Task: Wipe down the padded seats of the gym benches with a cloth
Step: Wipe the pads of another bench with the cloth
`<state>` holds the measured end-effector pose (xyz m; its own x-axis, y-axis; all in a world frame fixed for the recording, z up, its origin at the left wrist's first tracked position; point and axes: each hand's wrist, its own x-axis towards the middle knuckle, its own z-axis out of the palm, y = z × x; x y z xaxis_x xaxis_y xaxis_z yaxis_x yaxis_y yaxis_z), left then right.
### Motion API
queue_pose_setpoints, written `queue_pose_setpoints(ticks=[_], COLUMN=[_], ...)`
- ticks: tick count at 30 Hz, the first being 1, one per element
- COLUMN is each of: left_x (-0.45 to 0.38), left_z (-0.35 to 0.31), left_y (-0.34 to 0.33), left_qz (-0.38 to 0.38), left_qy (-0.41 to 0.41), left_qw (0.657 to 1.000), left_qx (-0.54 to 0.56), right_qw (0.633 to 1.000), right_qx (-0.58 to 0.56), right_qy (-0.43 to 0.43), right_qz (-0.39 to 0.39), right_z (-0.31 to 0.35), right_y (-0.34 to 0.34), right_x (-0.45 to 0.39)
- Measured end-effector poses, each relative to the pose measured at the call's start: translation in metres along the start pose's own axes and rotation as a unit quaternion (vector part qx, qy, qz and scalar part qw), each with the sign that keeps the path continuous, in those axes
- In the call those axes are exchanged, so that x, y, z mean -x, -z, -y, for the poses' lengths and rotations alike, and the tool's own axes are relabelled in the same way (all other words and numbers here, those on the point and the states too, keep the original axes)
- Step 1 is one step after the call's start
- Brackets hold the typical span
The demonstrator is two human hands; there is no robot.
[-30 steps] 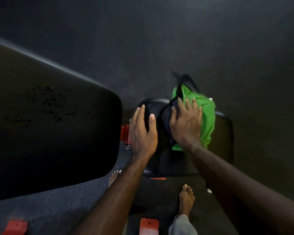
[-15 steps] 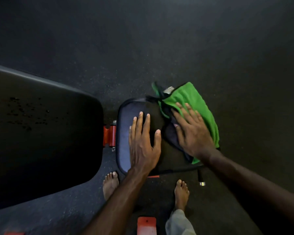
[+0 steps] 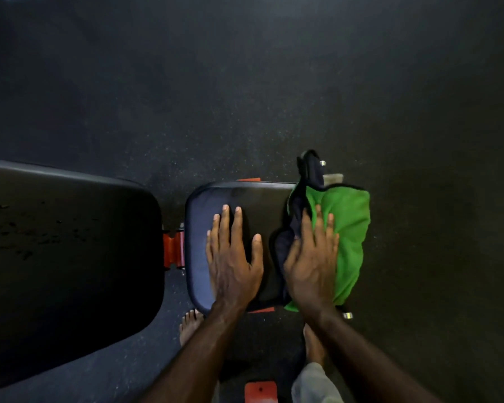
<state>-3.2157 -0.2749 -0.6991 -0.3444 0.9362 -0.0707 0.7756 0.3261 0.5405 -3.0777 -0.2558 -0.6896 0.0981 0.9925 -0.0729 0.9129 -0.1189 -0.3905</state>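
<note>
A small black padded seat (image 3: 262, 199) of a gym bench lies in the middle of the view. My left hand (image 3: 233, 257) rests flat on its left half, fingers straight. A green cloth with a dark navy side (image 3: 349, 228) covers the seat's right end and hangs over its edge. My right hand (image 3: 312, 260) presses flat on the cloth, fingers stretched out. To the left, the bench's large black back pad (image 3: 70, 257) fills the view; it carries dark specks on its surface.
A red hinge bracket (image 3: 173, 251) joins the seat and back pad. Red frame parts (image 3: 261, 391) show below near my bare feet (image 3: 189, 327). Dark speckled rubber floor (image 3: 245, 97) surrounds the bench.
My right hand has slid the cloth across the seat's right end toward the near edge. The view has shifted so the bench sits squarer. The left hand stays flat on the seat.
</note>
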Motion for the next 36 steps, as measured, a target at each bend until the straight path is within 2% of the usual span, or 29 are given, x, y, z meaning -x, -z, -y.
queue_pose_setpoints(ticks=[4,6,7,9,13,16,21,27,32,36], left_x=[-0.002,-0.002,-0.003,-0.004,-0.005,-0.016,-0.031,-0.016,0.005,0.005], left_z=[-0.005,-0.006,-0.009,-0.015,-0.032,-0.039,-0.037,-0.033,-0.015,0.006], left_y=[0.007,0.013,0.016,0.028,0.07,0.131,0.265,0.416,0.534,0.609], left_qz=[0.022,0.034,0.038,0.052,0.07,0.076,0.065,0.03,-0.021,-0.051], left_qy=[-0.004,-0.004,0.002,0.008,0.031,0.03,0.041,0.052,0.074,0.094], left_qw=[1.0,0.999,0.999,0.998,0.995,0.995,0.997,0.998,0.996,0.99], left_qx=[0.001,0.006,0.015,0.044,0.071,0.055,0.022,-0.012,-0.043,-0.089], right_qw=[0.988,0.977,0.976,0.971,0.909,0.856,0.792,0.783,0.787,0.815], right_qx=[-0.039,-0.075,-0.107,-0.213,-0.402,-0.492,-0.552,-0.561,-0.563,-0.522], right_qy=[0.141,0.184,0.173,0.088,-0.081,-0.109,-0.13,-0.114,-0.056,0.026], right_qz=[0.051,0.073,0.072,0.062,0.078,0.119,0.227,0.245,0.244,0.251], right_z=[-0.011,-0.018,-0.018,-0.01,0.033,0.083,0.165,0.237,0.323,0.391], right_y=[0.006,0.015,0.02,0.03,0.051,0.076,0.124,0.184,0.231,0.246], right_x=[0.022,0.021,0.018,0.012,0.0,0.004,0.026,0.055,0.068,0.07])
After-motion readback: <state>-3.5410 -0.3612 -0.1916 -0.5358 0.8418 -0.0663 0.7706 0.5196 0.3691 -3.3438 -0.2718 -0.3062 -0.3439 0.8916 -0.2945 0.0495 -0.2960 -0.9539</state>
